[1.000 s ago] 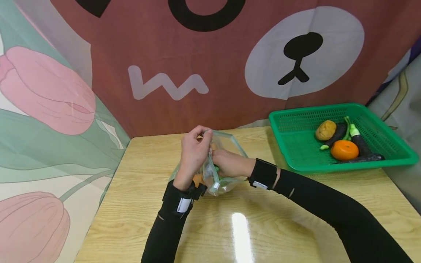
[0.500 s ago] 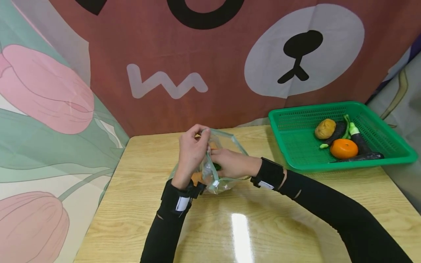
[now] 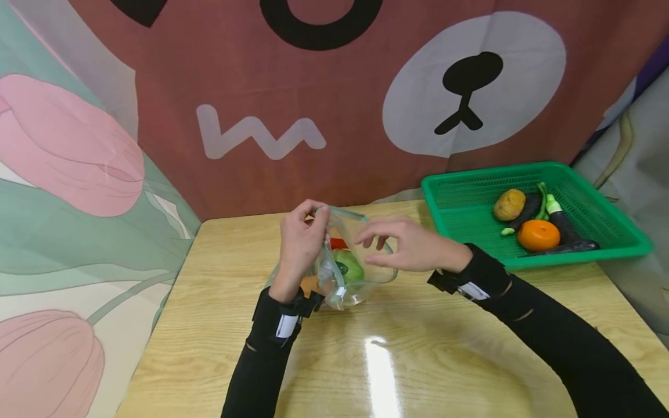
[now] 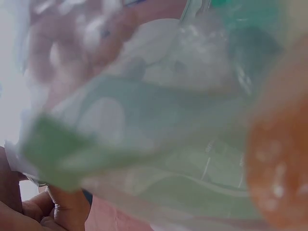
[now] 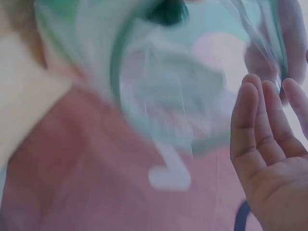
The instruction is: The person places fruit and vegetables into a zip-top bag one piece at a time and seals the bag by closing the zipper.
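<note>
In the head view, the left hand [image 3: 300,241] pinches the upper edge of a clear plastic bag [image 3: 355,297] between its thumb and bent fingers. The right hand [image 3: 413,247] holds nothing: its fingers bend loosely, the thumb stands apart from them, and it hangs beside the bag's mouth, apart from the left hand. Whether it touches the film cannot be told. The bag sits on the table [image 3: 219,278], its film thin, shiny and creased. Inside are a smooth, rounded green thing [image 3: 354,268], a bright red thing [image 3: 338,243] behind it and an orange-brown thing [image 3: 310,284] low on the left. The tabletop has a glossy wood grain. To the right is a green plastic basket [image 3: 580,258] with perforated walls, holding a lumpy yellowish potato [image 3: 509,205], a round orange fruit [image 3: 539,235] and long dark eggplants [image 3: 563,225].

In the left wrist view, hazy film fills most of the picture, crossed by a blurred green strip [image 4: 53,154]. A rounded orange shape [image 4: 281,168] bulges at the right; bent fingers show at the lower left.

In the right wrist view, the right hand's fingers lie nearly straight and close together near the bag's curved, greenish rim [image 5: 117,67]; a dark green shape [image 5: 169,11] shows at the top.
</note>
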The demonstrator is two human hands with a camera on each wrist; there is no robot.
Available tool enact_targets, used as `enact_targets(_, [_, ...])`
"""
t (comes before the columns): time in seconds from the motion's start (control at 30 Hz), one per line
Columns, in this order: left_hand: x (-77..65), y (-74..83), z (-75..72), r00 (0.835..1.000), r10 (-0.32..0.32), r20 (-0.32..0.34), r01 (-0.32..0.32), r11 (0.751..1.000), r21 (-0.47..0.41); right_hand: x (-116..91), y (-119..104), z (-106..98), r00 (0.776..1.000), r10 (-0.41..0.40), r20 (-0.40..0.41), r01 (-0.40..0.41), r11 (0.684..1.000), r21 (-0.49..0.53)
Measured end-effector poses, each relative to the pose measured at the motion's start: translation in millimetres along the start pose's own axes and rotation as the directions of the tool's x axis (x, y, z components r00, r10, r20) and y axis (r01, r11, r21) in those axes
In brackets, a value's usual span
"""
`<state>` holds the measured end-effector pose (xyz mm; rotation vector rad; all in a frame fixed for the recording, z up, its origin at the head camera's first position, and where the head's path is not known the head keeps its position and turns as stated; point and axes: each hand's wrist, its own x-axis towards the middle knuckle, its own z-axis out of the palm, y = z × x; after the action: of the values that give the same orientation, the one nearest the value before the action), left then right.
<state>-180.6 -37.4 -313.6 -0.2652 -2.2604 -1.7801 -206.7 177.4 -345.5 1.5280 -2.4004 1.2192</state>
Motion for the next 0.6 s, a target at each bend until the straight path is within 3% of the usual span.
enact_targets(0.13, [-5.5,15.1,-0.2,0.999,-0.038,0.018,0.039,0.999,-0.011,-21.4,5.1,-33.0,0.991,0.047,-0.129,-0.058,0.995,-0.086])
enact_targets(0.27, [-7.2,14.9,-2.6,0.999,-0.052,0.011,0.052,0.999,-0.01,-39.5,16.2,-62.5,0.958,0.188,-0.217,-0.23,0.955,-0.187])
enact_targets(0.33, [-7.0,14.9,-3.1,0.999,-0.047,0.011,0.047,0.999,-0.006,-48.2,23.2,-76.8,0.921,0.294,-0.254,-0.353,0.908,-0.228])
enact_targets(0.47, [-6.0,15.2,-2.7,0.999,-0.041,0.014,0.041,0.999,-0.008,-66.1,40.6,-105.8,0.806,0.528,-0.267,-0.588,0.766,-0.26])
enact_targets(0.5, [-5.8,15.0,-2.4,0.999,-0.039,0.014,0.039,0.999,-0.01,-70.9,46.3,-112.7,0.774,0.58,-0.256,-0.633,0.727,-0.266])
enact_targets(0.6, [-5.6,15.5,-2.0,0.999,-0.036,0.015,0.036,0.999,-0.01,-86.3,67.3,-131.5,0.704,0.681,-0.202,-0.702,0.626,-0.339])
